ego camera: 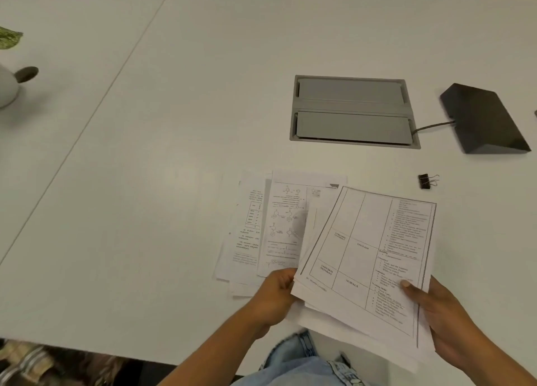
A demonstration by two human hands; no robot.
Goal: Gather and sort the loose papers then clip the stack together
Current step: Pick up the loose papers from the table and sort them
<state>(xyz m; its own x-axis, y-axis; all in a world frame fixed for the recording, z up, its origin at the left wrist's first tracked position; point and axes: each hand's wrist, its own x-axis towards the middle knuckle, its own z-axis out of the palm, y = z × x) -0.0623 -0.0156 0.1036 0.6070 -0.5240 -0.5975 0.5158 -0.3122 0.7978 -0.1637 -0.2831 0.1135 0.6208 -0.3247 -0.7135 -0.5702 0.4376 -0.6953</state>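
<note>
I hold a stack of printed papers (369,258) tilted above the near edge of the white table (145,182); its top sheet shows a ruled timetable. My right hand (444,313) grips the stack's right side, thumb on top. My left hand (276,295) grips its lower left corner. Several more loose papers (261,228) lie fanned on the table just left of the held stack, partly hidden under it. A black binder clip (427,181) lies on the table beyond the stack, to the right.
A grey cable hatch (353,111) is set into the table beyond the papers. A black wedge-shaped device (485,120) with a cord sits at the far right. A white pot (7,86) with a plant stands at the far left edge.
</note>
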